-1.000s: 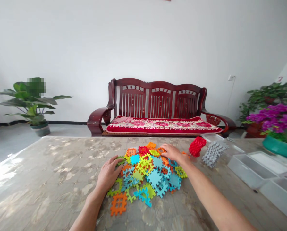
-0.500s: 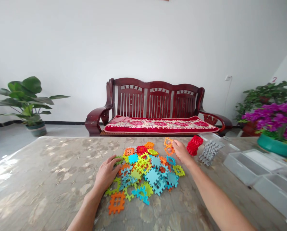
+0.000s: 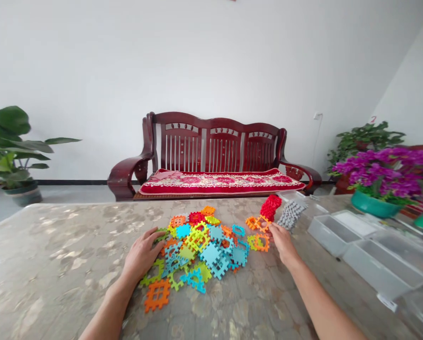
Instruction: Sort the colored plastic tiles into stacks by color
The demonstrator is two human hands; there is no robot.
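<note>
A heap of plastic interlocking tiles [image 3: 210,255] in blue, green, orange and red lies on the table. My left hand [image 3: 143,250] rests at the heap's left side, palm down, fingers extended over a green tile [image 3: 161,233]. At the heap's right, my right hand [image 3: 282,242] pinches orange interlocking tiles [image 3: 263,224] between thumb and fingers. Another orange part [image 3: 263,242] sits just below, overlapping a green tile [image 3: 253,242]; whether it is joined to the held ones I cannot tell. Near my left forearm lies an orange window-shaped tile [image 3: 157,295].
Beyond my right hand stand a stack of red pieces [image 3: 270,208] and a stack of grey pieces [image 3: 292,215]. Clear plastic boxes [image 3: 377,269] and a teal flowerpot [image 3: 376,205] occupy the table's right. A wooden bench [image 3: 220,146] is behind the table.
The view has turned to the right. My right hand has come rightward and closer to me with the orange tiles, which now hang in a different arrangement. My left hand stays by the heap.
</note>
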